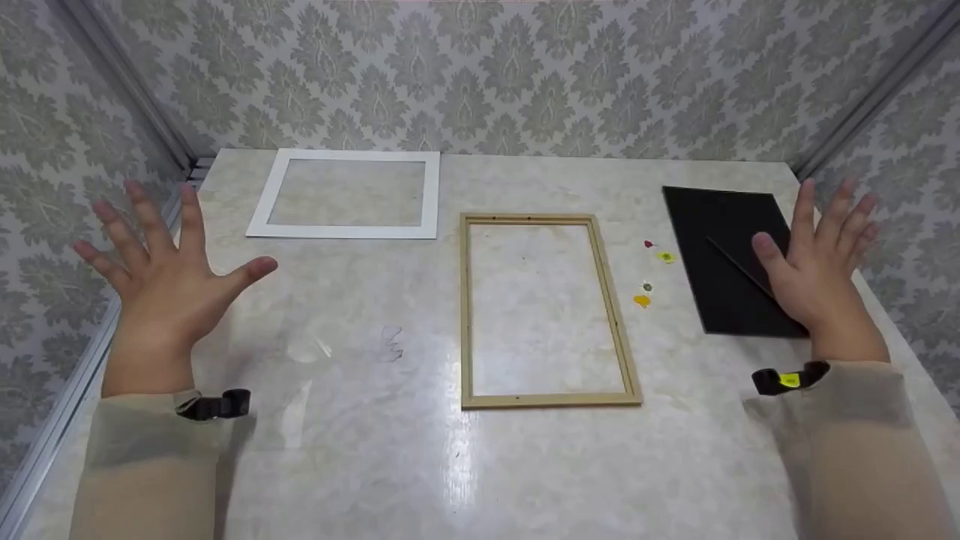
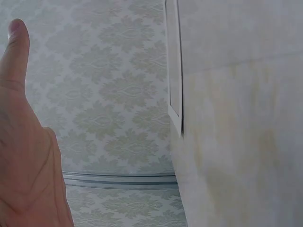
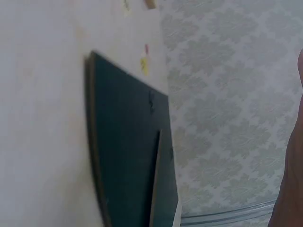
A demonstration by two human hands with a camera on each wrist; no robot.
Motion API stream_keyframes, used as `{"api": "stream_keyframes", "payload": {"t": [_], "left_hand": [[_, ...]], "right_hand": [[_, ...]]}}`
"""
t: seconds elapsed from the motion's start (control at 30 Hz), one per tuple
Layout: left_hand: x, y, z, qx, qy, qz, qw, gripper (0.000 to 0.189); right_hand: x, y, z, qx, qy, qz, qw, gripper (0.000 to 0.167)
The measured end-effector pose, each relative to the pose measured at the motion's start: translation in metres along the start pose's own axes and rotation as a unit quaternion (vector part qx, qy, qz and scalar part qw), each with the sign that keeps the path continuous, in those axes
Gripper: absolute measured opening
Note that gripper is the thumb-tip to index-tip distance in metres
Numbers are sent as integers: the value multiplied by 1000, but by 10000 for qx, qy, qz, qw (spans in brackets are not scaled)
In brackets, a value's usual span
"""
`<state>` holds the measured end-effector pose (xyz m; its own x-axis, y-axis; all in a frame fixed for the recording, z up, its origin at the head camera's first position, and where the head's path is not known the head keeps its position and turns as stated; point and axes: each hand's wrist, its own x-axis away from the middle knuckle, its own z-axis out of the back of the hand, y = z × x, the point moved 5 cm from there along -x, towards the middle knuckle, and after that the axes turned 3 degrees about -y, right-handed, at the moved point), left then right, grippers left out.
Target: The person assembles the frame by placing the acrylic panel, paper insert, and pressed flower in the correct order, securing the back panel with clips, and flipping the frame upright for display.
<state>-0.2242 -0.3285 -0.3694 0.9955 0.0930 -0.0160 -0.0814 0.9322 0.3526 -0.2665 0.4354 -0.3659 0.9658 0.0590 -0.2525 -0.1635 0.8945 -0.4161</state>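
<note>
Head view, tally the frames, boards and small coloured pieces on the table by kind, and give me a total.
Frames: 2 (white frame, wooden frame)
Boards: 1 (black board)
Small pieces: 4 (red piece, yellow piece, pale piece, orange piece)
Total: 7

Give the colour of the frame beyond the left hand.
The frame is white; the head view shows it best.

Behind and beside the pale, glossy marbled table [image 1: 540, 465] — wallpaper [image 1: 465, 82] in grey-green leafy print — with metal rails [image 2: 118, 180] up both corners.
</note>
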Motion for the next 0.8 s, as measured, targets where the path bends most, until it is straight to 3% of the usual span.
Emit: {"api": "stream_keyframes", "payload": {"t": [0.17,0.3,0.4,0.53,0.63,0.8], "left_hand": [[5,11,8,81,165,-52,9998,135],[10,26,15,210,379,-204,9989,137],[13,35,17,405,564,-302,9971,138],[17,42,17,646,781,-291,9944,139],[16,43,15,863,776,-227,9930,137],[8,38,4,1284,277,-71,9913,135]], "right_hand": [[3,-33,-1,-160,563,566,9967,99],[9,-54,-9,-71,1012,1281,9866,91],[15,-67,-18,-276,1122,1541,9813,94],[19,-85,-28,-999,1045,1419,9793,99],[20,-99,-35,-1624,1061,1293,9724,91],[23,-114,-48,-2491,906,745,9613,80]]}}
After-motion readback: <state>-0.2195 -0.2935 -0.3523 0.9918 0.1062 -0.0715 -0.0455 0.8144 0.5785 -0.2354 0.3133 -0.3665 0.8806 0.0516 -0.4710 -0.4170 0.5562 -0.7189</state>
